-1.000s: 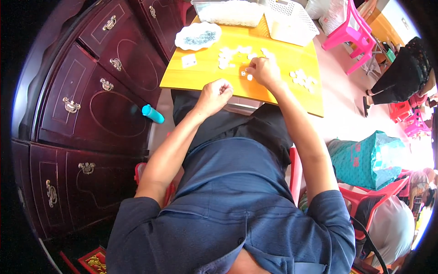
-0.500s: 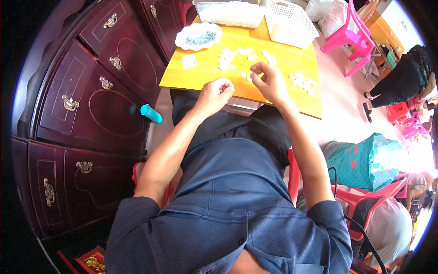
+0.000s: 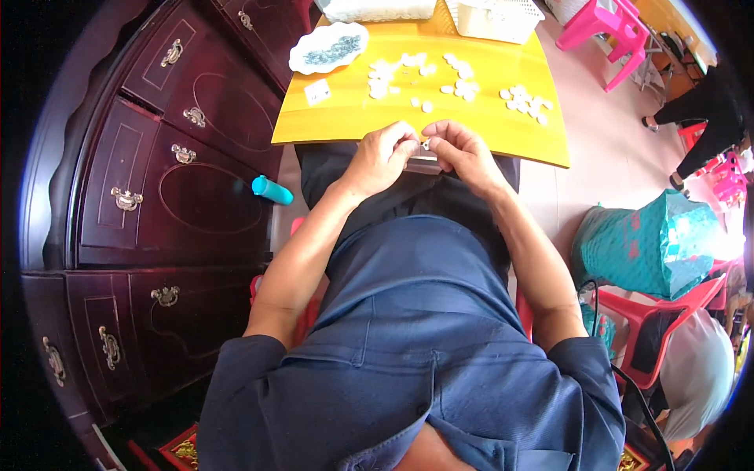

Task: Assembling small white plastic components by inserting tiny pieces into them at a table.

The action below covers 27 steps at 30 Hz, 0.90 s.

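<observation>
Both of my hands are close together at the near edge of the yellow table point(image 3: 314, 125). My right hand point(image 3: 465, 153) pinches a small whitish piece point(image 3: 426, 144) between thumb and fingertips. Beside it, my left hand point(image 3: 384, 159) is closed in a pinch, its fingertips almost touching that piece; what it holds is too small to make out. Small white round pieces point(image 3: 381, 78) lie loosely in groups on the table ahead, with another cluster point(image 3: 525, 104) to the right. A white scalloped dish point(image 3: 299, 59) with many small dark bits stands at the far left.
A small white card point(image 3: 317, 92) lies left on the table. A clear tub point(image 3: 377, 9) and a white perforated basket point(image 3: 503, 22) stand at the back. Dark wooden drawers point(image 3: 212, 188) and a turquoise bottle point(image 3: 272, 189) are at left; a teal bag point(image 3: 628, 247) sits at right.
My right hand has come down and left from above the table, and my left hand has shifted slightly right, so their fingertips now meet. The view has tilted somewhat.
</observation>
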Tool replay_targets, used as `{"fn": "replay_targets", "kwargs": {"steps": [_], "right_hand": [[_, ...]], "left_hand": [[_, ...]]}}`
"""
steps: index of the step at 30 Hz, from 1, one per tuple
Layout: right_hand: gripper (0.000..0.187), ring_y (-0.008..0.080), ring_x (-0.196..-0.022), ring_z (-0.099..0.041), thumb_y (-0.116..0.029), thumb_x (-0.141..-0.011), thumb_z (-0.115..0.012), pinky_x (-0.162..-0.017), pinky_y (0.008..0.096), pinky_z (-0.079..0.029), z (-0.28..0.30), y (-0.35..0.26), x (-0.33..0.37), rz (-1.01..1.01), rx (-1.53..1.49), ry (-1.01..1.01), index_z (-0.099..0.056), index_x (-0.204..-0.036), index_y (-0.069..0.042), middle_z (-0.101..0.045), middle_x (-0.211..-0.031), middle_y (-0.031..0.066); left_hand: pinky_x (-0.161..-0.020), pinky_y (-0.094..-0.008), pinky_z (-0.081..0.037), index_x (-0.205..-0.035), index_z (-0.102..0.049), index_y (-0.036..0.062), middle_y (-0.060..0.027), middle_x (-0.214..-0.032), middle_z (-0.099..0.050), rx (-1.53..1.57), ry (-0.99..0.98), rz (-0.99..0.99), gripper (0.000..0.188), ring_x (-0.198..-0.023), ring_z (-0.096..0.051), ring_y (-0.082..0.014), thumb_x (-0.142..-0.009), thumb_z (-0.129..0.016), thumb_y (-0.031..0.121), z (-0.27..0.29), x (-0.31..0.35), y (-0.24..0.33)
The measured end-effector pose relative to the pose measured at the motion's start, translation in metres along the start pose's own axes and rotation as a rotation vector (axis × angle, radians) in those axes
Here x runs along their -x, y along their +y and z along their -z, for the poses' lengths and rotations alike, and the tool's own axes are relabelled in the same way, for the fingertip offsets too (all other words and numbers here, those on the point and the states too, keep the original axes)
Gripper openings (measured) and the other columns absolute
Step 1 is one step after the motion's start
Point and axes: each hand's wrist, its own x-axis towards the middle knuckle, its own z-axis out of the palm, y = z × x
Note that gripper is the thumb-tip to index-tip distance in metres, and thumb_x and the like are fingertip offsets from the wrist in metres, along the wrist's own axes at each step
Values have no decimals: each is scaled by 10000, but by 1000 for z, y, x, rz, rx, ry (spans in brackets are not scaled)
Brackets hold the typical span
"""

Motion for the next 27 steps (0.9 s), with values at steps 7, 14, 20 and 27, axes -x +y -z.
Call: {"fn": "replay_targets", "kwargs": {"steps": [7,14,20,27], "right_hand": [[86,15,-733,-521,-87,-1003,-654,-613,178,-420,8,5,-2,27,29,-39,-595,-1065,-79,-591,-891,-53],[90,10,-767,-533,-71,-995,-666,-640,175,-442,10,8,-1,25,28,-96,-595,-1051,-80,-583,-898,-64],[85,23,-804,-556,-68,-991,-669,-683,186,-473,7,13,-2,85,116,-104,-608,-1051,-67,-595,-928,-53],[53,48,-716,-531,-109,-1011,-642,-643,205,-459,-2,12,-1,18,-65,-54,-616,-1041,-74,-608,-895,-37]], "left_hand": [[-693,-409,-517,-933,-611,18,-165,-789,-652,-4,-60,29,68,-739,-655,-342,-934,-616,85,3,-1,9],[-693,-418,-517,-939,-607,24,-166,-798,-656,-75,-124,21,69,-739,-656,-343,-939,-610,93,4,0,12],[-691,-433,-519,-932,-606,26,-167,-809,-668,-142,-141,-25,72,-754,-663,-356,-927,-626,95,3,1,10],[-696,-454,-528,-936,-615,41,-170,-822,-680,-235,-70,-47,96,-781,-676,-379,-925,-640,133,3,0,10]]}}
